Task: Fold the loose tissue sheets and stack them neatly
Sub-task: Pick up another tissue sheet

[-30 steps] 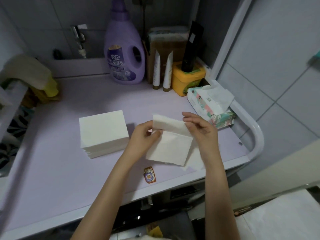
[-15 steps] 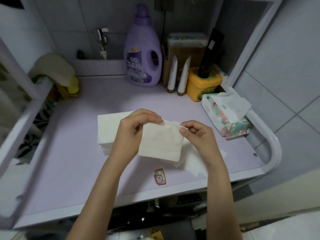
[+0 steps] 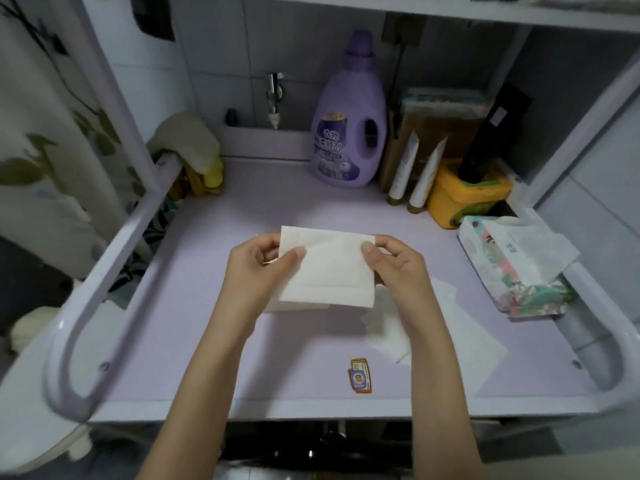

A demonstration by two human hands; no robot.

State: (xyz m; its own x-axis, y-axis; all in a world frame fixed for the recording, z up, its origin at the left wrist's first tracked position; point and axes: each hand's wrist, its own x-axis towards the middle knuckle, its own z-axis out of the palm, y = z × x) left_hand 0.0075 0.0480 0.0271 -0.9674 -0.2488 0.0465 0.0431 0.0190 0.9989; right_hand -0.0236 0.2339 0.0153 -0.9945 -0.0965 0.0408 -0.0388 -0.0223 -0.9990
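The lavender desk (image 3: 242, 341) is basically the whole workspace, and the middle seems to be kept free for folding. The clutter, like the big purple detergent bottle (image 3: 348, 133) and the yellow tub (image 3: 460, 199), is all shoved to the back edge.

The opened tissue pack (image 3: 512, 271) sits on the right rim with a sheet spilling out of the top. My guess is it's parked there so that side can pull a fresh one without reaching across.

Centre of the action is the folded sheet (image 3: 329, 271), held up flat just above the desk. The left hand (image 3: 256, 271) pinches the top left corner and the right hand (image 3: 398, 268) the top right, thumbs on the near face and fingers behind. Holding both top corners keeps the flimsy paper square and stops it flopping open.

It's right over the stack (image 3: 294, 307), which only peeks out as a sliver under the lower edge. So it looks like the fold is done and the sheet is getting lined up to drop on top.

The loose sheets (image 3: 464, 330) lie flat to the right of the right forearm, near the front edge and close enough to grab next. I can't tell how many are there.

Smallest thing is a little sticker (image 3: 360, 375) on the desk between the forearms, probably irrelevant.
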